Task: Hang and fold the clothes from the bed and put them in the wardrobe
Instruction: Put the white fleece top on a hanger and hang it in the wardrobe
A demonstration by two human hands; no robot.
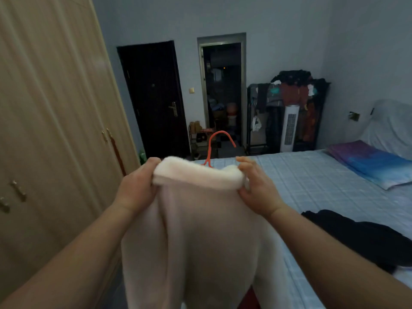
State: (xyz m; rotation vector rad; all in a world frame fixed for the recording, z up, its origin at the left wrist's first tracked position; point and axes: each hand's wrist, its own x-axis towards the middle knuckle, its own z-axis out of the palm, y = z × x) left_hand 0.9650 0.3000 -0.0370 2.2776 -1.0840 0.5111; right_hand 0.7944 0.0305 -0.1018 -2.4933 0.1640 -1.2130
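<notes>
A dim bedroom with pale blue-grey walls, and straight ahead at twelve o'clock a dark door (153, 97) stands shut beside an open doorway (223, 94) into a cluttered back room. At ten o'clock the beige wardrobe (55, 108) fills the left side, its doors closed, small metal handles catching the light. Over at two o'clock a rack heaped with dark clothes (296, 90) stands against the wall, a white tower fan (289, 128) in front of it. The bed (312, 181) with its light blue checked sheet runs along the right, a purple and blue pillow (374, 161) at three o'clock, and a black garment (361, 237) lying crumpled on the sheet at four o'clock.

Now to the centre: both arms are out in front, holding up a cream fleece garment (196, 230). The left hand (136, 186) grips the folded top edge at its left end, fingers curled round the thick fabric. The right hand (256, 188) pinches the right end of that same edge, thumb underneath, fingers arched over the top. An orange hanger (219, 136) pokes up behind the fold, its hook rising at twelve o'clock; the rest of it is hidden by the cloth. The garment hangs down in soft folds to six o'clock, off the bottom of view, just beside the bed's near edge.
</notes>
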